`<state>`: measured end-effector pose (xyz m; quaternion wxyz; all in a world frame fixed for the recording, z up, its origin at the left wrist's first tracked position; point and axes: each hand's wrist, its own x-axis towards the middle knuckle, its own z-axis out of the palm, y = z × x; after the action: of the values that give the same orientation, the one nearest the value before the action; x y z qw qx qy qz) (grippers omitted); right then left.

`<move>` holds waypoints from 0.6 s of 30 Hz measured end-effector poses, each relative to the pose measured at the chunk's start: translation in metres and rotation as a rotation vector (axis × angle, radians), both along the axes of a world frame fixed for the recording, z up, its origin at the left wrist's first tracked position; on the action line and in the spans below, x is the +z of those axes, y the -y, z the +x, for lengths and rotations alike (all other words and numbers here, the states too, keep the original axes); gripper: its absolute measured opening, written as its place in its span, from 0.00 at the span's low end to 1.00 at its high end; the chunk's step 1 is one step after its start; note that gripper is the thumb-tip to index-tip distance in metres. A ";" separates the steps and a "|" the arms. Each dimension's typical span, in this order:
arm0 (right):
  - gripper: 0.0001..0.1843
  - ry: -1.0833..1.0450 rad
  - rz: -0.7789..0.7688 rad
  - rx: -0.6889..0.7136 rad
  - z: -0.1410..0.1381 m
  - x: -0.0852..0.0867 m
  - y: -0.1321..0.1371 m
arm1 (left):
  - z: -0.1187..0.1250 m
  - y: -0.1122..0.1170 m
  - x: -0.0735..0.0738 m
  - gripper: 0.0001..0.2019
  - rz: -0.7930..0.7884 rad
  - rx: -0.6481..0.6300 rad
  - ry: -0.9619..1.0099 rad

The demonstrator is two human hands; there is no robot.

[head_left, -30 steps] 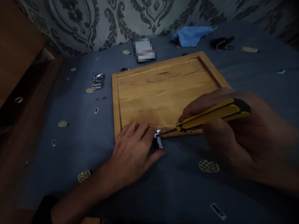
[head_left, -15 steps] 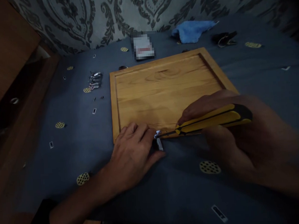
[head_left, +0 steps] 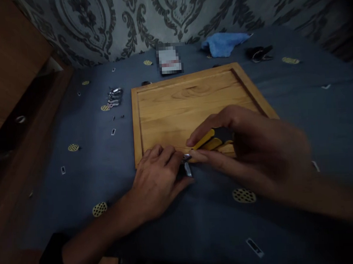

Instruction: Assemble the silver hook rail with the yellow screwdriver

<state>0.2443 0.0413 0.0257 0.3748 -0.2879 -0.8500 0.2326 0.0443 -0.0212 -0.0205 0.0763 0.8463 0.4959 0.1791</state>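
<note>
A framed wooden panel (head_left: 169, 116), like a cabinet door, lies on the dark blue patterned sheet. At its near edge sits a small metal hinge (head_left: 188, 170), partly covered by fingers. My left hand (head_left: 158, 174) rests over the panel's near left corner, forefinger and thumb closed on either side of the hinge. My right hand (head_left: 263, 155) is closed round a yellow and black screwdriver (head_left: 205, 140), thumb and forefinger pinching toward its front end by the hinge. The shaft and its tip are mostly hidden by my right fingers.
Several loose metal hinges (head_left: 114, 96) lie left of the panel, with small screws (head_left: 114, 118) below them. Behind the panel are a blurred-out white box (head_left: 169, 59), a blue cloth (head_left: 223, 45) and a black object (head_left: 258, 53). Wooden furniture (head_left: 15, 57) stands at left.
My right hand has moved left toward the hinge, its fingers now down near the screwdriver's front end. The left hand stays on the hinge. The view has shifted slightly.
</note>
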 end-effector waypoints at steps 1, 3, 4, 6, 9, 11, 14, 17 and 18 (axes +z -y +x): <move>0.06 -0.024 -0.042 0.006 -0.002 0.002 -0.002 | 0.000 0.000 0.000 0.19 -0.002 -0.001 0.003; 0.10 -0.041 -0.128 0.060 -0.002 0.007 -0.006 | 0.000 0.000 0.001 0.19 -0.016 0.004 0.003; 0.14 -0.016 -0.176 0.108 -0.001 0.010 -0.009 | 0.000 -0.001 0.001 0.18 -0.027 0.007 -0.002; 0.16 0.050 -0.268 0.213 0.003 0.018 -0.016 | 0.000 -0.002 0.002 0.18 -0.057 0.014 -0.026; 0.13 0.082 -0.364 0.329 0.010 0.027 -0.024 | 0.000 -0.002 0.003 0.18 -0.099 0.018 -0.065; 0.12 0.070 -0.385 0.322 0.013 0.030 -0.027 | 0.000 -0.002 0.004 0.19 -0.115 0.024 -0.069; 0.13 0.034 -0.324 0.226 0.013 0.031 -0.027 | 0.000 -0.002 0.003 0.20 -0.116 0.033 -0.050; 0.17 0.038 -0.269 0.177 0.012 0.029 -0.025 | 0.000 -0.001 0.002 0.20 -0.094 0.032 -0.032; 0.18 0.044 -0.265 0.184 0.012 0.029 -0.026 | 0.000 -0.001 0.002 0.20 -0.089 0.031 -0.028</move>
<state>0.2566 0.0669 0.0545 0.2920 -0.2606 -0.8427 0.3697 0.0442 -0.0204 -0.0185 0.1039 0.8367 0.5174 0.1462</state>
